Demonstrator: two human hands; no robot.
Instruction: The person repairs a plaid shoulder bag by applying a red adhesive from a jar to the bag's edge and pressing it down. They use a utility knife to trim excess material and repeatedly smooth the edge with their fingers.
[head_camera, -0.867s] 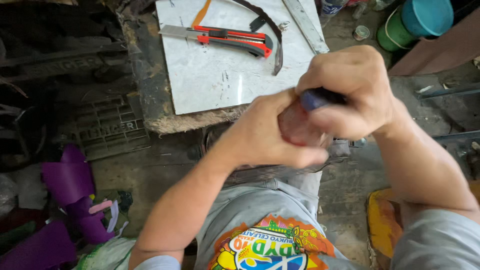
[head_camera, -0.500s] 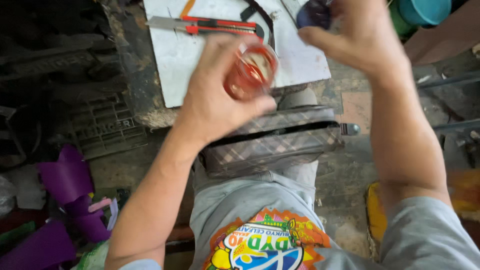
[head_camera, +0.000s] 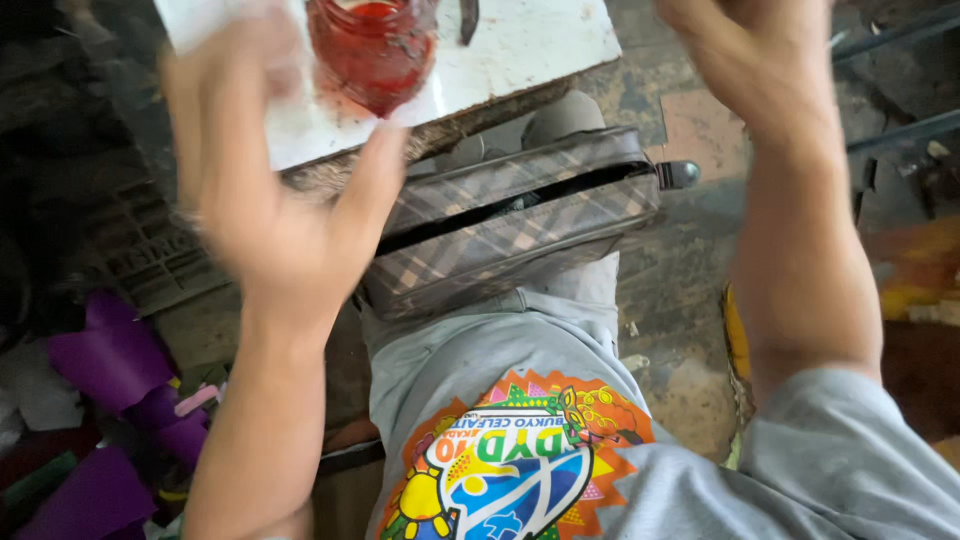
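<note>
Starting at my far left, scraps of purple sheet (head_camera: 95, 365) lie on the ground, well below and left of the jar. Next comes my left hand (head_camera: 275, 200), blurred, its fingers spread wide and holding nothing. The thumb tip sits just below the jar's base; I cannot tell whether it touches the glass.

The jar (head_camera: 372, 50) is the thing that matters here. It stands upright on the white slab (head_camera: 540, 45), lidless, its inside smeared red, with its long axis pointing up toward the lens. From my left fingers it lies up and to the right, close by. From my right hand it lies well to the left, across the bare part of the slab, so the left hand is plainly the nearer one.

Below and right of the jar, a plaid pouch (head_camera: 510, 225) rests across my lap, its long side running left to right.

Further right of the jar, my right hand (head_camera: 750, 55) is raised at the frame's top edge. Its fingers are cut off there, so I cannot tell how they are set or whether they hold anything.
</note>
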